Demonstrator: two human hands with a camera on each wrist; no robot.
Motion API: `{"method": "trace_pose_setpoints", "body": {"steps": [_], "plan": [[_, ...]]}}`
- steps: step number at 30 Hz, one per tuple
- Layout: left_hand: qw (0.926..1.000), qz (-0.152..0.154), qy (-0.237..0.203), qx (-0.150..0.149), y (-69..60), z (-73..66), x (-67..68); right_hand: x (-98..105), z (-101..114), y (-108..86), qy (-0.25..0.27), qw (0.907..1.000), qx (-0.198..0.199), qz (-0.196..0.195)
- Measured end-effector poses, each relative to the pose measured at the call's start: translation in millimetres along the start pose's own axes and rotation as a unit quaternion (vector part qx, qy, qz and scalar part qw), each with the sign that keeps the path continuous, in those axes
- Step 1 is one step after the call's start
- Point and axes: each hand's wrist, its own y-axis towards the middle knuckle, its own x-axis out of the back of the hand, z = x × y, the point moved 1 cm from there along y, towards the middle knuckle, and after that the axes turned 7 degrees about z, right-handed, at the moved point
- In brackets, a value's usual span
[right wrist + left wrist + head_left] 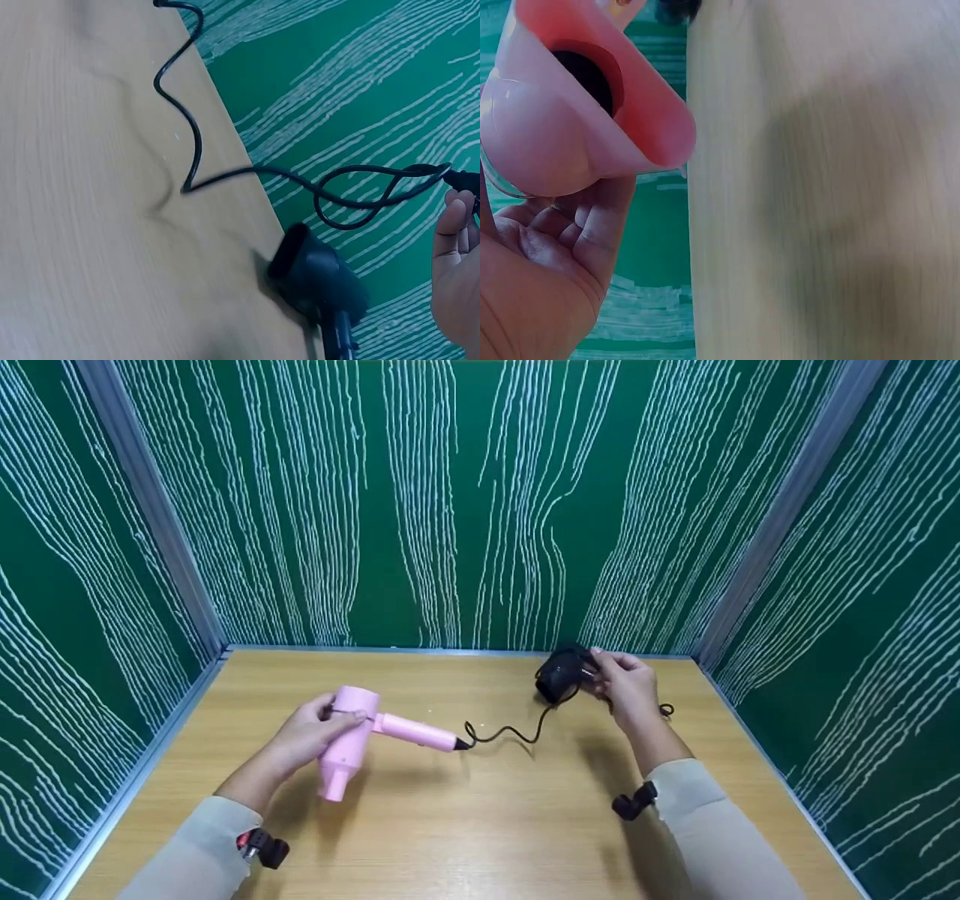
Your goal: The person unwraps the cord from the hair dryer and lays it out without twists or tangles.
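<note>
A pink hair dryer (346, 746) is held above the table by my left hand (319, 727), which grips its barrel. Its handle points right, and a black power cord (510, 730) runs from the handle's end toward my right hand (632, 690). In the right wrist view, my right hand pinches the far end of that cord (191, 127), where it loops near the fingertips. A black hair dryer (319, 274) lies on the table just beyond, its nozzle facing left; the head view shows it partly behind the fingers. In the left wrist view the pink nozzle (656, 135) gapes toward the camera.
The wooden table (480, 825) is bounded by green walls (480, 510) with white wavy lines and by grey metal posts (154, 502). At the right, a small loop of black cord (667, 709) shows beside my right wrist.
</note>
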Motion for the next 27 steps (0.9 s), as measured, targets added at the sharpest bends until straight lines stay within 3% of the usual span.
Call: {"method": "trace_pose_setpoints", "body": {"steps": [6,10,15,20,27], "plan": [[0.9986,-0.031,0.042,0.005,-6.8,6.4,26.7,17.7,9.5,2.3,-0.004,0.9998,0.017,-0.006],[0.9967,-0.057,0.056,0.019,-9.9,13.1,42.1,32.1,15.2,2.0,-0.006,0.9999,0.008,-0.009],[0.9942,-0.083,0.032,0.061,-9.7,27.3,59.4,50.8,21.0,1.7,-0.006,0.9996,-0.018,-0.020],[0.9880,-0.119,-0.009,0.098,-8.1,41.0,71.7,65.3,24.8,1.1,-0.014,0.9993,-0.017,-0.029],[0.9796,-0.161,-0.027,0.116,-10.3,51.2,85.6,83.2,26.6,2.8,-0.038,0.9985,-0.016,-0.036]]}}
